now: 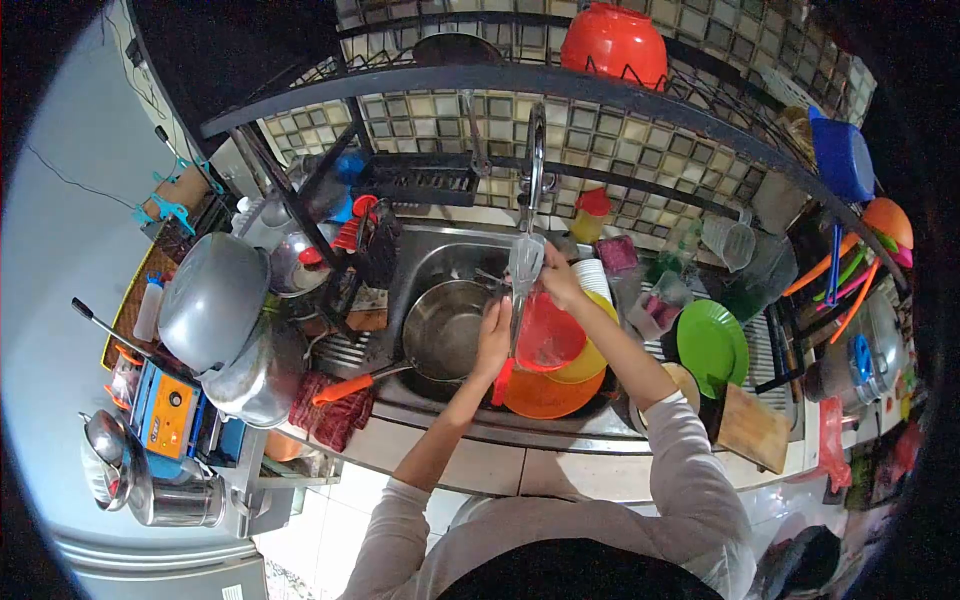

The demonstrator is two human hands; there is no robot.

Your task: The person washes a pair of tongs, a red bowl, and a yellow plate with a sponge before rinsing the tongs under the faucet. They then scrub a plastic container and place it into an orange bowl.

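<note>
Under the tap [537, 150], a long-handled utensil [526, 262] with a pale, broad head and a red grip end stands over the sink [420, 255]. My right hand [562, 280] is closed at its head. Lower down, my left hand [492, 340] is closed beside the shaft; its exact hold is partly hidden. A metal saucepan [440, 335] with an orange handle sits in the left basin, left of my left hand. Below my right hand are a red bowl [552, 335], a yellow plate [592, 362] and an orange plate [555, 395], stacked together.
A black rack [560, 82] spans above the sink, bearing a red bowl [614, 45]. Large metal pots [215, 300] and a red cloth [335, 410] are at left. To the right are a green plate [713, 348], a wooden board [755, 428] and clear containers [660, 300].
</note>
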